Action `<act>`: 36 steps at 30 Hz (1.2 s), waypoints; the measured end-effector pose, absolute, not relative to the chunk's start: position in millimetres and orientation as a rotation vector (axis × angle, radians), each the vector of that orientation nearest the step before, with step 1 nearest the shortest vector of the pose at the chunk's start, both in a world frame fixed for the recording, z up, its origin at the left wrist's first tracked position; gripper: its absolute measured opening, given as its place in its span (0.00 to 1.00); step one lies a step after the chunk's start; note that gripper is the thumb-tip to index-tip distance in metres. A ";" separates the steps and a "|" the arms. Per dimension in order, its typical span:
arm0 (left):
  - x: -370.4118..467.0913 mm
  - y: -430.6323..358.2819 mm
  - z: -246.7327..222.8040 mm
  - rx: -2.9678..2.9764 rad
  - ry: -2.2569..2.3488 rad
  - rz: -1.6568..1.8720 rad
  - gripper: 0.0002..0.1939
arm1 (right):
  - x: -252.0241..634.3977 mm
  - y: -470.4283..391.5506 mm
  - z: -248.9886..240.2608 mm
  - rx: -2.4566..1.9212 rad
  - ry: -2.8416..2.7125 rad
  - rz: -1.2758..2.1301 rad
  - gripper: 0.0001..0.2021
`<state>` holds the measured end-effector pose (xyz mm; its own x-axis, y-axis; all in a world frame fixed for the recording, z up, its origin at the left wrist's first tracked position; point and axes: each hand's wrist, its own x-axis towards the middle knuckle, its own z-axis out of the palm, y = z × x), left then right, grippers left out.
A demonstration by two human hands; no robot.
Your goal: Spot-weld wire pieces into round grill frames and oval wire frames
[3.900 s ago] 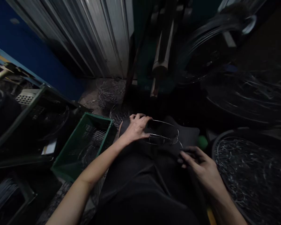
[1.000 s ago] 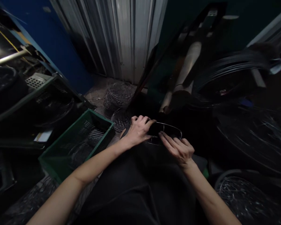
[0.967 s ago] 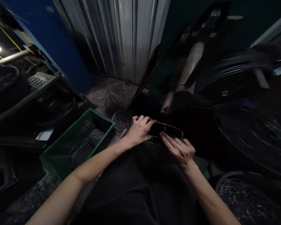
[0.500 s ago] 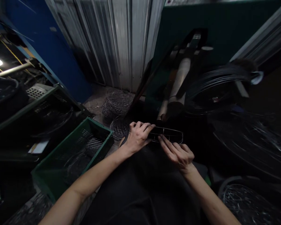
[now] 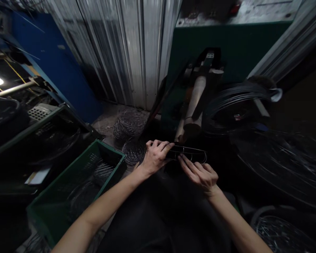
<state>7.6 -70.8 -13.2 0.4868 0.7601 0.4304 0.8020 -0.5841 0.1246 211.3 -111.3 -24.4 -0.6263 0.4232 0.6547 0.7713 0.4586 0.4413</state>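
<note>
Between my hands is a thin wire frame (image 5: 195, 150), a rounded loop of bright wire with short cross wires. My left hand (image 5: 158, 156) grips its left end, fingers bent over the top and thumb beneath. On the near side, my right hand (image 5: 198, 172) has its fingertips pressed together at a short cross wire; whether they pinch a separate small piece I cannot make out. The frame is held in front of a pale metal cylinder (image 5: 196, 102) that juts from a green machine (image 5: 195, 38).
A green plastic crate (image 5: 110, 149) with wire pieces stands at left. Wire rings (image 5: 129, 123) are stacked on the floor by the corrugated wall (image 5: 131, 52). At right are a coil of wire (image 5: 237, 93) and a tub (image 5: 258, 214) of small wire bits.
The view has tilted up a little, so the machine and crate sit lower in it. Both hands keep their places on the wire frame, which has tilted slightly.
</note>
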 end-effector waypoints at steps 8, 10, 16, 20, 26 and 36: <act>7.5 -62.9 -19.7 -2.620 -1.385 -0.657 0.29 | 213.1 -103.0 -32.8 -1.002 -2.272 -1.025 0.26; 7.4 -60.5 -20.3 -2.614 -1.388 -0.650 0.29 | 212.6 -100.3 -34.1 -1.013 -2.269 -1.028 0.26; 7.6 -54.0 -22.5 -2.607 -1.377 -0.688 0.27 | 210.3 -92.6 -33.5 -0.981 -2.226 -1.064 0.26; 7.0 -51.7 -25.2 -2.599 -1.363 -0.701 0.27 | 209.5 -90.4 -35.2 -0.961 -2.198 -1.057 0.25; 5.0 -48.6 -23.3 -2.640 -1.353 -0.666 0.26 | 209.5 -90.7 -39.7 -1.011 -2.220 -0.925 0.22; 5.4 -45.0 -21.4 -2.634 -1.339 -0.673 0.26 | 210.8 -90.1 -38.5 -1.001 -2.204 -1.068 0.16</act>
